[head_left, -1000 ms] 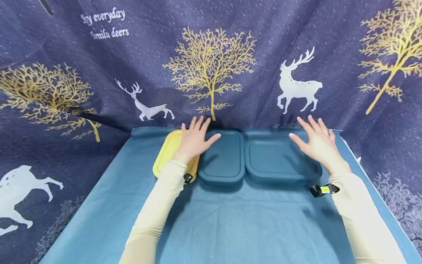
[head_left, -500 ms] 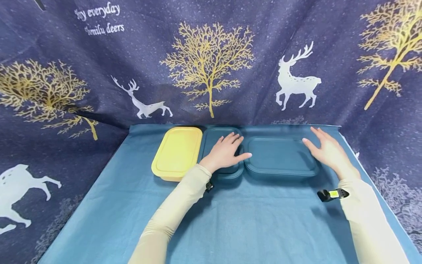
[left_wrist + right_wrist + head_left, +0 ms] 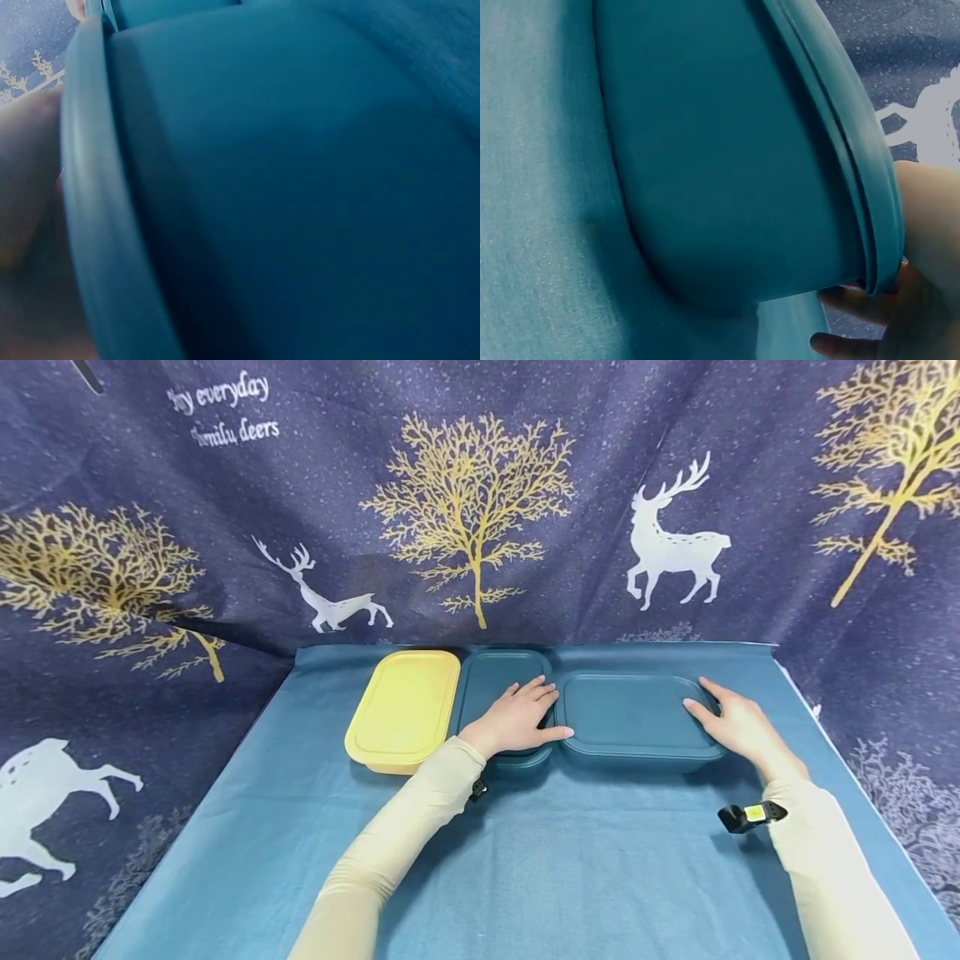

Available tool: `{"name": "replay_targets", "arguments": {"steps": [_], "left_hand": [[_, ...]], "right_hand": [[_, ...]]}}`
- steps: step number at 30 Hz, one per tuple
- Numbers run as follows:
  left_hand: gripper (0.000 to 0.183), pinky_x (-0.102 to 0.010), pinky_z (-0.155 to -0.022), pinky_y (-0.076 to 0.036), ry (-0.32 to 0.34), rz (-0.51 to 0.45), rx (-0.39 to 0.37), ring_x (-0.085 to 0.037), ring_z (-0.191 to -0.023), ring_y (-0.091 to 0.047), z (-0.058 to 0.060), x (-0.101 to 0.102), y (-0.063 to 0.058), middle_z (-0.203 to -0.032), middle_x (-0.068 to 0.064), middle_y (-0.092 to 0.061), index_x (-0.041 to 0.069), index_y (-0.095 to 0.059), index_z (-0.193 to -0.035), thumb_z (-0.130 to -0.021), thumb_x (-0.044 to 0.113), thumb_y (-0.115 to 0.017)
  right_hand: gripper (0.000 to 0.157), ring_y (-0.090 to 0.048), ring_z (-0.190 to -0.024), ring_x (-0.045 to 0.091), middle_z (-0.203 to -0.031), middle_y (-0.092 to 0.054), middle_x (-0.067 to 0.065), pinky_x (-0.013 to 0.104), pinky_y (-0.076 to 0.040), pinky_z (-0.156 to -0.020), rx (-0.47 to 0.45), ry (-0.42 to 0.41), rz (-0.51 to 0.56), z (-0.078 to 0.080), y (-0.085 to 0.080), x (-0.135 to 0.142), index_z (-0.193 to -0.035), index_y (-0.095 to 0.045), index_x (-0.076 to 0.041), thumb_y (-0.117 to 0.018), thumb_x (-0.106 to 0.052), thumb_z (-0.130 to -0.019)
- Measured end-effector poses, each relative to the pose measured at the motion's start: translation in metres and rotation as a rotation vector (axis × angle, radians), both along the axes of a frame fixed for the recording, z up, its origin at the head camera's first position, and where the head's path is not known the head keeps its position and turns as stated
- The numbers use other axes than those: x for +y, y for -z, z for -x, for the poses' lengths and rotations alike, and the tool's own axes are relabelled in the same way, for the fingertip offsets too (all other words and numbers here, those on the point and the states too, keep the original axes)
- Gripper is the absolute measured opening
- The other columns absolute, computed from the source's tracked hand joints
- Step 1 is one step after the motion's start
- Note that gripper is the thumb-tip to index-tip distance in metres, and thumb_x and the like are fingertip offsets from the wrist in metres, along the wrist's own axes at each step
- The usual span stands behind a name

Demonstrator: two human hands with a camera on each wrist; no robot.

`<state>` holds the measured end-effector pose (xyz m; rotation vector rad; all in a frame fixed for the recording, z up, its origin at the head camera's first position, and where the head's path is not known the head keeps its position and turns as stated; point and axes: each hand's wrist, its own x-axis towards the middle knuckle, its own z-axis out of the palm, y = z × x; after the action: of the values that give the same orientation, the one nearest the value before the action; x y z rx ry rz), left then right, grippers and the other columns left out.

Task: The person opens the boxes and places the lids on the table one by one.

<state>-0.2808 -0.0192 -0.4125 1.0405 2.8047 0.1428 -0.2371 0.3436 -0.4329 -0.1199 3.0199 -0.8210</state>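
Note:
My left hand [image 3: 517, 718] lies over the middle dark blue lidded food container [image 3: 480, 681]. Its fingertips reach the seam beside the right-hand dark blue lidded food container [image 3: 633, 714], and the thumb touches that container's near left edge. At the opposite end, my right hand [image 3: 742, 727] grips the same wide container, thumb on the lid's edge. In the right wrist view, fingers [image 3: 847, 349] reach around the end below the lid's rim [image 3: 847, 165]. A container wall [image 3: 300, 187] fills most of the left wrist view, and the left fingertips are hidden there.
A yellow lidded food container [image 3: 405, 710] stands left of the middle one, close beside it. All of them stand along the back of a table with a blue cloth [image 3: 570, 868]. A dark curtain [image 3: 300, 510] with trees and deer hangs behind.
My left hand has moved right from the yellow container to the seam between the two blue ones. My right hand has shifted right, then come down onto the wide container's right end.

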Motion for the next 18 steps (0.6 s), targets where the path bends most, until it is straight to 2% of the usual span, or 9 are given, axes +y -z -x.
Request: {"name": "replay_targets", "arguments": {"steps": [10,18], "left_hand": [[0.082,-0.042,-0.124,-0.012,0.035,-0.011,-0.035,-0.019,-0.154,-0.010,0.001,0.003,-0.004,-0.164,-0.006,-0.028,0.010,-0.033,-0.158,-0.099,0.066,-0.045],[0.082,-0.039,-0.124,-0.011,0.038,-0.026,-0.053,-0.018,-0.154,-0.012,0.004,0.008,-0.005,-0.164,-0.006,-0.028,0.009,-0.031,-0.159,-0.099,0.065,-0.045]], "right_hand": [[0.076,-0.031,-0.134,0.061,-0.149,-0.032,0.041,0.072,-0.029,-0.104,0.041,0.000,0.003,-0.002,0.005,0.005,-0.156,-0.026,0.006,-0.044,-0.050,-0.106],[0.080,-0.029,-0.135,0.061,-0.150,-0.030,0.040,0.072,-0.028,-0.104,0.031,0.003,0.006,-0.001,0.005,0.011,-0.157,-0.024,0.005,-0.043,-0.053,-0.105]]}}
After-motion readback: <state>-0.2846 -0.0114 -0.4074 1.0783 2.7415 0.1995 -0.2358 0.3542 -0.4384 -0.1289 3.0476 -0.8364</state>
